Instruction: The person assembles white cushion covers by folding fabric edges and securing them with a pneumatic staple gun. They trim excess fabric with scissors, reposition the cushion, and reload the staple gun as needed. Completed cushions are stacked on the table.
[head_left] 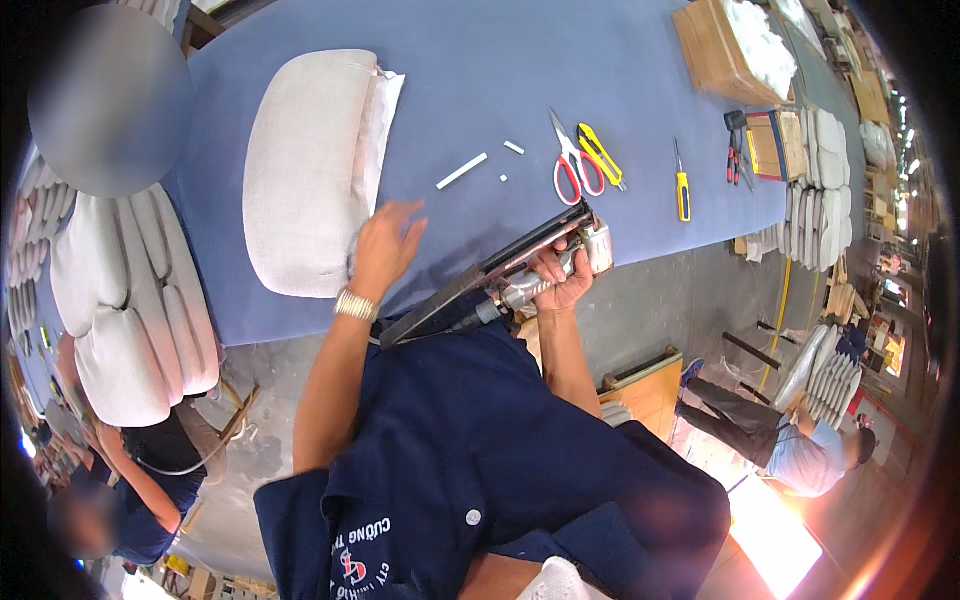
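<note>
Worker in a dark navy work shirt

The person is wearing a short-sleeved navy shirt (470, 440) with a white button and white and red lettering with a logo near the chest, and a silver metal watch band (355, 305) is sitting on the left wrist; both forearms are showing bare.

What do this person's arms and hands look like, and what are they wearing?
Both forearms are bare, with no gloves on the left hand or the right hand. A metal-link wristwatch circles the left wrist. The dark navy work shirt has short sleeves and a white button.
</note>
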